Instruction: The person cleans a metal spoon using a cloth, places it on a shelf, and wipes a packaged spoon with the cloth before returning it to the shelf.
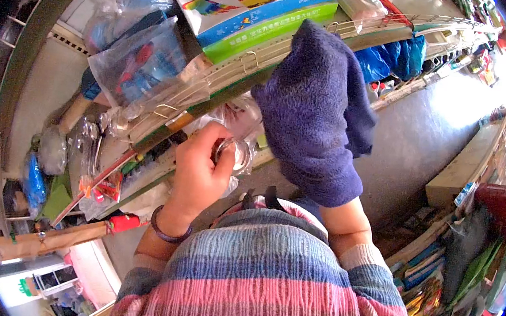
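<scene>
On the far left, bagged goods (139, 63) crowd a wire-edged shelf (228, 95), with a printed box (261, 17) farther along. Nearer the body, the left hand (196, 167) curls thumb and fingers around a small round, shiny object (241, 157), its kind unclear. Just right of it is a purple-blue cloth (314, 103), long axis pointing away from the body and leaning left; it covers the right hand, whose grip I cannot tell, leaving the right forearm (348, 223) bare. Beyond lie grey floor (414, 150) and, rightmost, more packed shelving (468, 165).
</scene>
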{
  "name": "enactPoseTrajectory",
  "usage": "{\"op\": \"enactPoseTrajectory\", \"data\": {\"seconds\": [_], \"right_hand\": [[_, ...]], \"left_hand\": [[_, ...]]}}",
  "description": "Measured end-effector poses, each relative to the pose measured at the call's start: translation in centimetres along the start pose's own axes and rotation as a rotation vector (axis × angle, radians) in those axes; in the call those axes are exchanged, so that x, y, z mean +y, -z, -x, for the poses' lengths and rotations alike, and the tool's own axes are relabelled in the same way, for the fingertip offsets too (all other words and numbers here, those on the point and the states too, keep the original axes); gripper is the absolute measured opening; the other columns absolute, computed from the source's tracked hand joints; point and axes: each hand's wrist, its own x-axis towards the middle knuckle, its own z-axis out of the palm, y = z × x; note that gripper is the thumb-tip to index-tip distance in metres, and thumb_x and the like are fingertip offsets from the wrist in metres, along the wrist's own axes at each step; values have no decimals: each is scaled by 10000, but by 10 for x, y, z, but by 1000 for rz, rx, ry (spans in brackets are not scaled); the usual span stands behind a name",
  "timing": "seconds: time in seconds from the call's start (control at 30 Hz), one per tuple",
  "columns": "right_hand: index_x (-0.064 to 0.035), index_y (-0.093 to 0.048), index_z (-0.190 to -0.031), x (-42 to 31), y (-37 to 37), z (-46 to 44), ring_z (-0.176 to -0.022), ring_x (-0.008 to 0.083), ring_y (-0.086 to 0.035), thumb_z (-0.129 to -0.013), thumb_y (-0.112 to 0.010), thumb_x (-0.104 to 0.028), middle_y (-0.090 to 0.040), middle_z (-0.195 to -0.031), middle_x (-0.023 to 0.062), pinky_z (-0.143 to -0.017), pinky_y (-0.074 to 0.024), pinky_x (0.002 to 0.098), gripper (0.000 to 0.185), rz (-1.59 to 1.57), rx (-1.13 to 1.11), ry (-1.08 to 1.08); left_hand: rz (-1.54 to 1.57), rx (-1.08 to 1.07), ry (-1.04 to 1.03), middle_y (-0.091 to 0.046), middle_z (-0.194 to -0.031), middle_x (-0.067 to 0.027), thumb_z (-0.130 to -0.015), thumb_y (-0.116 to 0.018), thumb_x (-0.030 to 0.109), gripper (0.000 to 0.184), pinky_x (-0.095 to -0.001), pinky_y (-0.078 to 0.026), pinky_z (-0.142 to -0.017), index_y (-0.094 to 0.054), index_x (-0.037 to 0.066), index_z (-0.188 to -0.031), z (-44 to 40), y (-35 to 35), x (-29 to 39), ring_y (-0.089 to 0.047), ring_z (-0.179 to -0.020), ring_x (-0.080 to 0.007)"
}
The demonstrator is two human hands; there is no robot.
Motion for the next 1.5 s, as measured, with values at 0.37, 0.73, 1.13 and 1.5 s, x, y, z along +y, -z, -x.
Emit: {"op": "enactPoseTrajectory", "data": {"seconds": [0.37,0.73,1.13,1.5], "right_hand": [[-62,-603,-897,14,11,-8,-828,339,-567,-696,-546,-120,-578,-883,142,-714,-469,409,217,365,-132,322],[-49,-577,-915,44,27,-11,-809,339,-567,-743,-519,-109,-580,-866,151,-727,-462,394,192,567,-130,238],[-38,-566,-861,8,-3,38,-777,392,-518,-561,-694,-202,-542,-793,180,-680,-418,408,365,87,-446,357],[-91,-619,-909,24,-8,56,-813,336,-581,-636,-616,-221,-609,-867,118,-707,-466,415,302,103,-501,459]], "left_hand": [[-67,-120,-39,-571,-704,-169,-749,-570,9,102,-368,-444,-564,-527,3,-841,6,1,8,-575,-630,-344],[142,-161,224,-552,-649,-56,-781,-573,14,111,-252,-407,-451,-532,6,-883,17,21,-17,-524,-536,-87],[460,18,247,-559,-711,-3,-825,-571,62,115,-182,-382,-389,-527,22,-924,9,0,6,-491,-502,-43],[451,92,165,-561,-730,-14,-844,-563,50,104,-185,-406,-400,-518,22,-933,10,-1,-4,-509,-517,-50]]}}
